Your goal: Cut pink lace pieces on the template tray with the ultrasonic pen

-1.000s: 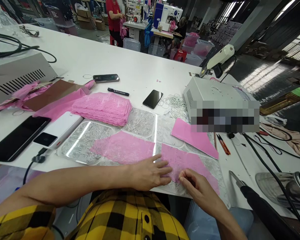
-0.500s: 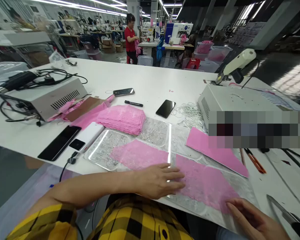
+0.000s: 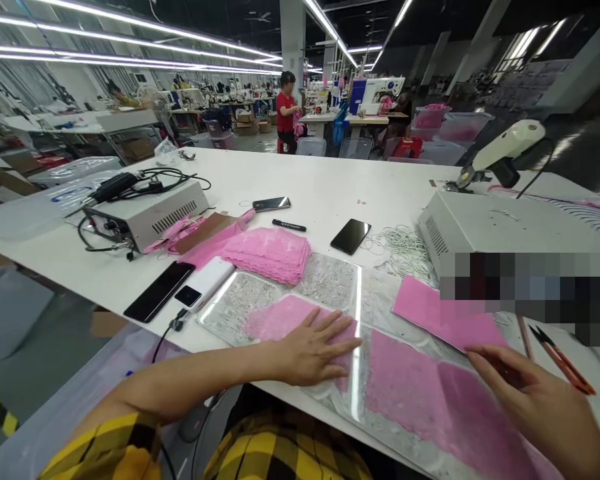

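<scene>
My left hand (image 3: 316, 345) lies flat, fingers spread, on a pink lace piece (image 3: 280, 317) spread over a clear glass plate (image 3: 233, 301) at the table's near edge. My right hand (image 3: 535, 400) rests open, palm down, on the right end of a second pink lace piece (image 3: 410, 393) that lies on the plate to the right. A pink card pattern (image 3: 437, 315) lies just beyond that hand. A stack of pink lace pieces (image 3: 267, 252) sits behind the plate.
A white machine box (image 3: 485, 227) with a cutting tool on top stands at right, and red snips (image 3: 563, 357) lie below it. A second box (image 3: 147, 217) stands at left. Phones (image 3: 351, 235), a power bank (image 3: 205, 285), a marker (image 3: 289, 225) and loose elastic (image 3: 405, 243) lie around. A person stands far back.
The view has tilted up. My right hand slid right along the second lace piece, away from my left hand. My left hand shifted onto the left lace piece.
</scene>
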The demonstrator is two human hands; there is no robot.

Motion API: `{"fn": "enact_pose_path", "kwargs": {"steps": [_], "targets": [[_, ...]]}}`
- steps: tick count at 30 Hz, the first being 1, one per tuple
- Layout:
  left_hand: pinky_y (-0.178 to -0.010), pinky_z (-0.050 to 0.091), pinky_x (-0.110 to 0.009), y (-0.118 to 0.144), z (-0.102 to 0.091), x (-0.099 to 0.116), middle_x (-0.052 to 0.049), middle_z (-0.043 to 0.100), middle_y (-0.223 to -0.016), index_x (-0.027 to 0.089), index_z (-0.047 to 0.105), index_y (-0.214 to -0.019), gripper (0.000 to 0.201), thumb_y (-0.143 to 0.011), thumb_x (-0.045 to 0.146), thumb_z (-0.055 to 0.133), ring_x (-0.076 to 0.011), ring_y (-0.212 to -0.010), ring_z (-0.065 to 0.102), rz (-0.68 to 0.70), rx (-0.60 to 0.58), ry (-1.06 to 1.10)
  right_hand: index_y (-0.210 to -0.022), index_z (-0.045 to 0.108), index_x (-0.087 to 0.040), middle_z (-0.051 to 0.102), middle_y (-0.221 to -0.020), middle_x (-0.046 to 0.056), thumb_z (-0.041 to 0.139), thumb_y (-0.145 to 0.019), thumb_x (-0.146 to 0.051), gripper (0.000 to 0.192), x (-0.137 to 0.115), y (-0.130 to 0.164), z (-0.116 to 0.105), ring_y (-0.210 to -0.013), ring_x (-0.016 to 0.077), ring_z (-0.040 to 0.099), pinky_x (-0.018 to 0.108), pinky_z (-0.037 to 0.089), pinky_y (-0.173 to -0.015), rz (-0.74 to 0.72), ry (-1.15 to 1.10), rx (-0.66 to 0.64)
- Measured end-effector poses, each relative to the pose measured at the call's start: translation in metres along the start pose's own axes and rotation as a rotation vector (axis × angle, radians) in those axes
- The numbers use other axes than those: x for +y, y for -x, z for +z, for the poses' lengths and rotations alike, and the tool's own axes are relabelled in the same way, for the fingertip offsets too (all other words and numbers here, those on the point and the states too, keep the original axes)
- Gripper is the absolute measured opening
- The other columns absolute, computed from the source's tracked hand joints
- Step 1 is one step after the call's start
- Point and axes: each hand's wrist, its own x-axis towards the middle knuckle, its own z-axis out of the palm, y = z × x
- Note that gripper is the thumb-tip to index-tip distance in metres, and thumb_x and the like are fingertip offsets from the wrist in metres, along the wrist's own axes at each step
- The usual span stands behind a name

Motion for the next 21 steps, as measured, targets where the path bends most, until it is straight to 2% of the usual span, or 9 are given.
{"fn": "enact_pose_path", "kwargs": {"steps": [3,6,9,12,14,17,21], "targets": [[-0.117,0.025,-0.056,-0.012,-0.018,-0.005,-0.016,0.045,-0.149,0.019,0.050,-0.138,0.041,-0.101,0.036,0.046,-0.0322,-0.144,0.033,-0.030,0.079,-0.005,-0.077,0.071,-0.025,0.075,-0.083,0.007,0.055,-0.068,-0.054,0.034,-0.003,-0.024,0.006,-0.065,0.0230,0.066,0.037,0.052,-0.063,-0.020,-0.044,-0.121],[-0.108,0.040,-0.044,-0.047,-0.035,-0.014,-0.012,0.064,-0.120,0.016,0.066,-0.110,0.021,-0.098,0.023,0.050,-0.0261,-0.122,0.056,-0.018,0.136,0.012,-0.073,0.068,-0.023,0.072,-0.076,0.005,0.053,-0.069,-0.047,0.028,0.002,-0.040,0.017,-0.066,0.0204,0.065,0.033,0.049,-0.064,-0.002,-0.020,-0.150],[-0.096,0.047,-0.037,-0.100,-0.043,-0.017,-0.009,0.066,-0.105,0.016,0.068,-0.100,0.018,-0.098,0.023,0.052,-0.0215,-0.104,0.062,0.020,0.123,0.008,-0.070,0.065,-0.022,0.068,-0.068,0.003,0.056,-0.070,-0.044,0.024,0.007,-0.045,0.027,-0.061,0.0173,0.060,0.029,0.043,-0.057,0.008,0.004,-0.176],[-0.098,0.046,-0.038,-0.152,-0.042,-0.016,-0.007,0.065,-0.109,0.019,0.067,-0.103,0.014,-0.097,0.026,0.057,-0.0197,-0.105,0.061,0.055,0.068,0.001,-0.067,0.062,-0.022,0.065,-0.066,0.001,0.054,-0.073,-0.041,0.021,0.007,-0.044,0.032,-0.060,0.0161,0.057,0.028,0.038,-0.056,0.002,0.028,-0.188],[-0.096,0.049,-0.042,-0.177,-0.038,-0.016,-0.007,0.064,-0.113,0.017,0.065,-0.108,0.019,-0.095,0.031,0.060,-0.0203,-0.106,0.061,0.066,0.007,-0.008,-0.067,0.061,-0.022,0.065,-0.068,0.001,0.052,-0.075,-0.038,0.020,0.005,-0.042,0.033,-0.061,0.0161,0.056,0.028,0.036,-0.056,0.000,0.045,-0.196],[-0.091,0.053,-0.043,-0.197,-0.030,-0.020,-0.009,0.062,-0.119,0.015,0.060,-0.118,0.030,-0.096,0.035,0.060,-0.0213,-0.105,0.062,0.062,-0.069,-0.023,-0.069,0.060,-0.022,0.065,-0.071,0.002,0.049,-0.078,-0.036,0.020,0.003,-0.042,0.032,-0.064,0.0161,0.057,0.027,0.034,-0.056,0.004,0.070,-0.204],[-0.091,0.054,-0.043,-0.202,-0.030,-0.026,-0.010,0.060,-0.123,0.016,0.058,-0.122,0.032,-0.096,0.035,0.059,-0.0215,-0.106,0.062,0.063,-0.116,-0.023,-0.071,0.059,-0.022,0.065,-0.075,0.002,0.047,-0.080,-0.033,0.019,0.002,-0.041,0.032,-0.067,0.0160,0.056,0.026,0.032,-0.057,0.016,0.086,-0.206]]}}
